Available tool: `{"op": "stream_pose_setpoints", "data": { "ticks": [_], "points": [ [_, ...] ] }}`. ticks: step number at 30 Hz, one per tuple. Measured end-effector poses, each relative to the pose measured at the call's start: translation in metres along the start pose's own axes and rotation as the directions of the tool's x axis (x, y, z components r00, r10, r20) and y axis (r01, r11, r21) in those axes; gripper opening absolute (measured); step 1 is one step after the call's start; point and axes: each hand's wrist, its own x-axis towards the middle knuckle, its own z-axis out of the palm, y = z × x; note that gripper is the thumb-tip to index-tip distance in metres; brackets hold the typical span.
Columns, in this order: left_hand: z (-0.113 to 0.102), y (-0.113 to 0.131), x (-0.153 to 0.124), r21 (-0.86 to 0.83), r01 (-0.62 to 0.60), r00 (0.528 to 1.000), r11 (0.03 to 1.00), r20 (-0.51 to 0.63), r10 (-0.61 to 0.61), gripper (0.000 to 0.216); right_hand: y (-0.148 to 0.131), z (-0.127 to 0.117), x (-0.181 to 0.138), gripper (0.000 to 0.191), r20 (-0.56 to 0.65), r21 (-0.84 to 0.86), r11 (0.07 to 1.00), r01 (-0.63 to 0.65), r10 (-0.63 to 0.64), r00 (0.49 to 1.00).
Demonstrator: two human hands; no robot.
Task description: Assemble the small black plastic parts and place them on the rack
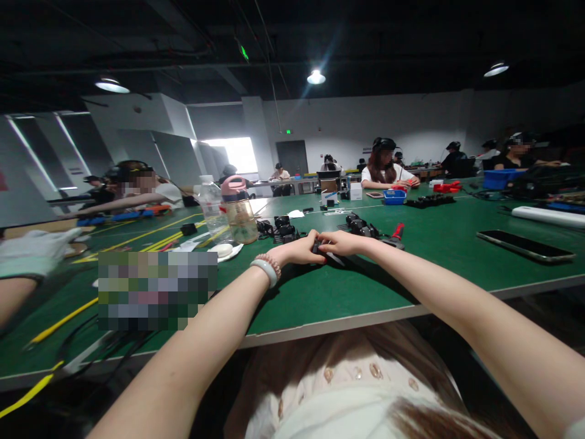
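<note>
Both my arms reach forward over the green table. My left hand, with bracelets at the wrist, and my right hand meet at the middle. Their fingers are closed together on a small black part that rests on the table. Most of the part is hidden by the fingers. Just beyond my hands lie two clusters of similar black parts, the second cluster to the right. A red-handled tool lies right of my right hand.
A pink-lidded bottle and a clear bottle stand at the left, with a white dish before them. A phone lies at the right. Yellow cables run along the left. Other people sit at the far side and neighbouring tables.
</note>
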Motion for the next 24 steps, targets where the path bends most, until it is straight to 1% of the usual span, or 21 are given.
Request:
{"op": "stream_pose_setpoints", "data": {
  "ticks": [11, 16, 24],
  "points": [
    [-0.0012, 0.0012, -0.0011, -0.004, -0.005, 1.000, 1.000, 0.008, 0.006, 0.063, 0.0006, 0.0010, 0.0004, 0.031, 0.000, 0.008, 1.000, -0.004, 0.004, 1.000],
    [-0.0009, 0.0019, -0.0011, -0.015, -0.023, 1.000, 1.000, -0.003, 0.023, 0.061, 0.0020, 0.0022, 0.0003, 0.028, -0.046, 0.013, 1.000, -0.028, 0.029, 0.999],
    [-0.0041, 0.0083, -0.0047, 0.032, 0.004, 1.000, 0.999, 0.016, -0.005, 0.062, 0.0031, 0.0014, -0.0015, 0.043, -0.027, 0.069, 0.997, -0.021, 0.023, 0.999]
  ]
}}
